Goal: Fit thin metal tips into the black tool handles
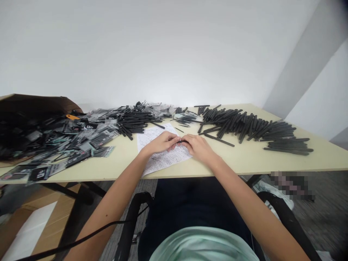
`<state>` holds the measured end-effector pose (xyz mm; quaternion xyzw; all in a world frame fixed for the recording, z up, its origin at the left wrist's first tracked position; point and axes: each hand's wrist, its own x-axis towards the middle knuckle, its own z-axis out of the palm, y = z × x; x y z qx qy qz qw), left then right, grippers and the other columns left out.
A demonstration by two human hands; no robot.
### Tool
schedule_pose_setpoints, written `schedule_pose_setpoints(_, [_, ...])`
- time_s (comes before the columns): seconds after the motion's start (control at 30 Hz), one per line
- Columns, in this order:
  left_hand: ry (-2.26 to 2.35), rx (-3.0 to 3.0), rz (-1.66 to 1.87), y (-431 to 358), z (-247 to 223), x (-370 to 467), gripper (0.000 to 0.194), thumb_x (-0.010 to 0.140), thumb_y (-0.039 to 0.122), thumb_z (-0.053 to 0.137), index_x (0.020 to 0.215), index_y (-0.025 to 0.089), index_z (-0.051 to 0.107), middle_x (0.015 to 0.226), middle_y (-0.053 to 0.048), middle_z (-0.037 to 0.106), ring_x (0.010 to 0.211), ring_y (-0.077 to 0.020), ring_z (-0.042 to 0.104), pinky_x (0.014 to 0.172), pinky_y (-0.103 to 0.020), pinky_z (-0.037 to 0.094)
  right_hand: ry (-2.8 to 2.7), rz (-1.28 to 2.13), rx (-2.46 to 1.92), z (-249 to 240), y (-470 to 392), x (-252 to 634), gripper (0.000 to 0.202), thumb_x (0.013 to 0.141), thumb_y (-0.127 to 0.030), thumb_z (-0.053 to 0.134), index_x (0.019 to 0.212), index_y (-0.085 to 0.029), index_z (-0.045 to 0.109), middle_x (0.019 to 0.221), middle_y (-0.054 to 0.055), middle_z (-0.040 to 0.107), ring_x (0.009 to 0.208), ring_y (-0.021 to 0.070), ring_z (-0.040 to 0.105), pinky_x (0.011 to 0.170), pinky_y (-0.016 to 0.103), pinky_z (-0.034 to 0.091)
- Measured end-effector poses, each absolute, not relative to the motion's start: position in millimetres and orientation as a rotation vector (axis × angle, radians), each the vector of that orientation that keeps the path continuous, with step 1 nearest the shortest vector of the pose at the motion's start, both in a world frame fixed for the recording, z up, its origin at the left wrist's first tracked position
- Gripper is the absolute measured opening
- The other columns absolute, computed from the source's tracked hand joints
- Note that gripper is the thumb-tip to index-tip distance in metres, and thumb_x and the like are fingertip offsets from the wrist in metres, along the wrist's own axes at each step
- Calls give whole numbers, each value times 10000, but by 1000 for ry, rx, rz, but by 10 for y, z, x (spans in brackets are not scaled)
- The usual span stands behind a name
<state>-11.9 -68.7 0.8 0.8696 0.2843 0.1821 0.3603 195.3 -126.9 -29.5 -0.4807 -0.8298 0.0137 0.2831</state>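
Note:
Both hands meet over a white sheet of paper [165, 163] covered in scribbled marks. Between them lies a slim black stick [181, 141], much of it covered by fingers; its exact kind does not show. My left hand [163, 142] is closed on its left end. The fingers of my right hand [197, 145] wrap round the right end. Beyond the paper is a small heap of thin dark pieces [186, 119]. A pile of black sticks [136, 121] lies left of the paper, and a larger pile of black sticks [239, 123] spreads to the right.
Many clear and black packets [92, 137] cover the table's left side, beside an open cardboard box [40, 101] full of dark packets. An orange piece [72, 117] rests among them. Below the table stands another cardboard box [58, 224]. A black cable [89, 235] crosses my left arm.

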Motion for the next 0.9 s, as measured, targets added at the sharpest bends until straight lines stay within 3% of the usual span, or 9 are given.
schedule_pose_setpoints(0.17, [693, 2256, 666, -648, -31, -110, 368, 867, 453, 705, 1073, 152, 662, 794, -18, 650, 708, -142, 609, 665, -241, 474, -2228, -23, -1417, -282, -1297, 1946, 263, 1052, -260, 408, 1076, -194, 662, 1039, 71, 719, 873, 194, 640, 710, 290, 349])
schedule_pose_setpoints(0.33, [631, 2267, 669, -660, -17, -106, 331, 845, 408, 727, 1044, 148, 682, 975, -78, 708, 923, -200, 661, 771, -273, 500, -2244, -11, -1465, -277, -1304, 1945, 330, 1067, -272, 348, 1024, -198, 667, 956, 76, 720, 802, 191, 624, 690, 292, 331])
schedule_pose_setpoints(0.57, [660, 2228, 571, -697, 15, -125, 314, 932, 448, 609, 979, 144, 669, 767, -32, 669, 638, -136, 602, 637, -253, 473, -2242, 34, -1383, -307, -1291, 1938, 276, 1058, -272, 402, 1073, -192, 666, 1016, 80, 715, 883, 188, 631, 759, 281, 365])
schedule_pose_setpoints(0.73, [761, 2294, 516, -728, 41, -125, 375, 979, 437, 506, 762, 153, 620, 562, 24, 538, 497, -107, 515, 526, -232, 387, -2185, 75, -1262, -299, -1282, 1952, 159, 996, -233, 538, 1104, -193, 648, 1087, 73, 699, 907, 181, 622, 804, 274, 397])
schedule_pose_setpoints(0.9, [842, 2282, 542, -721, 19, -114, 377, 975, 433, 480, 747, 160, 604, 561, 38, 490, 446, -98, 483, 458, -232, 336, -2177, 76, -1270, -305, -1266, 1963, 176, 984, -210, 539, 1134, -194, 630, 1086, 75, 692, 896, 187, 616, 787, 279, 399])
